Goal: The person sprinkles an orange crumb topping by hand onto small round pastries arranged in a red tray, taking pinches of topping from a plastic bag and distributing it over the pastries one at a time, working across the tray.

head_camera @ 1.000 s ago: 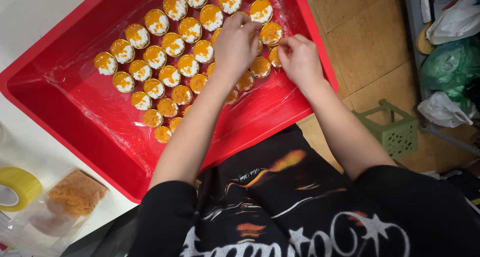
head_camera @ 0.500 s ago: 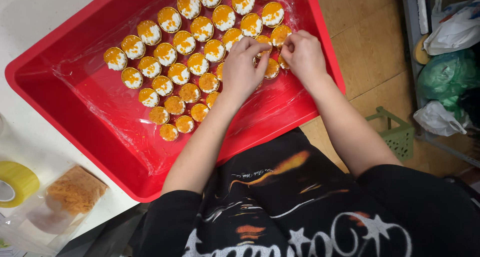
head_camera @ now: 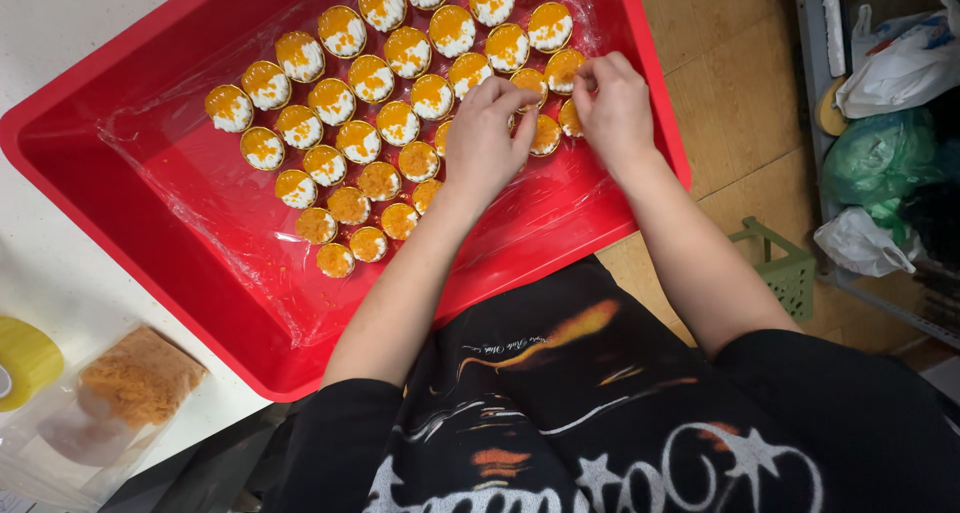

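- The left hand (head_camera: 485, 138) lies palm down over the round orange-topped cups (head_camera: 375, 78) at the 1 o'clock part of the red tray (head_camera: 120, 233); its fingers curl inward and the fingertips touch a cup at the edge of the rows. Whether its grip is clenched on that cup I cannot tell, since the hand covers it.
- The right hand (head_camera: 615, 103) sits just beside the left, at 3 o'clock from it, with thumb and forefinger pinched together over a cup (head_camera: 565, 68) near the tray's right wall (the pinch looks closed, but what it grasps is hidden, so I cannot tell).
- The cups stand in slanted rows from 9 o'clock to 1 o'clock across the tray, on a clear plastic sheet (head_camera: 200, 223) that lines the tray floor.
- The tray rests on a white desk (head_camera: 60, 33).
- At 7 o'clock from the tray, a clear bag of orange shreds (head_camera: 135, 378) lies on the desk, with a yellow tape roll (head_camera: 22, 363) just beside it at 9 o'clock.
- At 3 o'clock, on the wooden floor (head_camera: 730, 93), stand a small green basket (head_camera: 785, 268) and several plastic bags (head_camera: 870, 163).
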Available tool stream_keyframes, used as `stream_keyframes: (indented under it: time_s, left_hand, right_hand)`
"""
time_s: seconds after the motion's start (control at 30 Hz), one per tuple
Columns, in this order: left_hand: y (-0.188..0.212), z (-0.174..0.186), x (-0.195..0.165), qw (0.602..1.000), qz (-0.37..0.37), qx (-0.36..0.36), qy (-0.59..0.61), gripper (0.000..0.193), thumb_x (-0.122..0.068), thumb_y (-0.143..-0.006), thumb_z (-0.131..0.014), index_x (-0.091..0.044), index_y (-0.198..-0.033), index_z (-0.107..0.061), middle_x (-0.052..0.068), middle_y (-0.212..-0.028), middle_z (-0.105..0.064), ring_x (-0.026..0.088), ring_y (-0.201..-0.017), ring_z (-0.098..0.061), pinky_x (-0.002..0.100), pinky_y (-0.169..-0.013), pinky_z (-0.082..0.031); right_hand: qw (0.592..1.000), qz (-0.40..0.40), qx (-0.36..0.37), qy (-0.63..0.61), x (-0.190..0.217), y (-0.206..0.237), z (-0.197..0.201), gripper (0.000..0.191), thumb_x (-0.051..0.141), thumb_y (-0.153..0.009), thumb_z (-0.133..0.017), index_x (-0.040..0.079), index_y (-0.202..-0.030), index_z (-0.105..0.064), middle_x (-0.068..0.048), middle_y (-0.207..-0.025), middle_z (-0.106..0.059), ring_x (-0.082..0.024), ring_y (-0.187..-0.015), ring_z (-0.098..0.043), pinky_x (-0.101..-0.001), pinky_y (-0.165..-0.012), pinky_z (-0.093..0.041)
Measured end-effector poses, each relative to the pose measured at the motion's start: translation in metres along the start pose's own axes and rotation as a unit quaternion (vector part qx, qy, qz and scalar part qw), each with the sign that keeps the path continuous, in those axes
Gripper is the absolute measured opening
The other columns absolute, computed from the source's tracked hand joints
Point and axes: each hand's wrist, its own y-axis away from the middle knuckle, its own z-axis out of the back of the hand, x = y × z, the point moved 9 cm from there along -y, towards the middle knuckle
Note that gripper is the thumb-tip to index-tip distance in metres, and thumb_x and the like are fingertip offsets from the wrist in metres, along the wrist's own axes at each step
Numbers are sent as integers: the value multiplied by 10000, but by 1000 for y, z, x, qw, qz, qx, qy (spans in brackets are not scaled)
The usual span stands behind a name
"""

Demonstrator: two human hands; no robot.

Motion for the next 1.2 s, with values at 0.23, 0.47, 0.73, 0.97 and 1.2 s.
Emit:
stream_keyframes:
  time_s: [0.23,0.47,0.73,0.97,1.2]
  left_hand:
    - [-7,-19,-4,992,-78,14,-98,243,-136,-874,-729,-122,-1116,-748,78,-1015,-639,286,-964,-618,422,-836,-523]
    - [-23,-62,-4,955,-149,72,-244,320,-147,-875,-634,-157,-1173,-750,85,-974,-589,269,-972,-578,412,-766,-480]
    - [-24,-74,0,948,-145,104,-264,292,-166,-865,-623,-165,-1124,-760,95,-988,-587,280,-1004,-577,420,-796,-479]
    - [-32,-60,1,962,-122,83,-228,304,-135,-861,-629,-166,-1132,-764,81,-1022,-587,276,-1011,-575,423,-820,-478]
    - [-36,-71,-4,951,-131,99,-261,265,-188,-882,-622,-185,-1108,-759,95,-1031,-579,283,-1019,-573,438,-812,-469]
  right_hand:
    - [998,-28,43,23,-6,0,-5,56,10,-927,-742,-19,-975,-746,-176,-913,-670,-318,-771,-695,-406,-701,-573]
    - [997,-39,44,42,-7,3,2,157,16,-902,-746,-9,-1057,-752,-169,-907,-675,-326,-771,-683,-423,-719,-561]
    - [996,-51,63,34,-6,13,11,235,11,-889,-724,22,-1123,-744,-165,-914,-674,-334,-803,-676,-438,-765,-559]
    - [993,-52,102,33,-6,14,3,269,39,-900,-714,71,-1163,-758,-185,-945,-653,-357,-810,-661,-454,-753,-552]
    - [992,-49,110,37,-8,13,2,269,52,-909,-704,78,-1171,-759,-190,-948,-660,-369,-837,-665,-461,-768,-558]
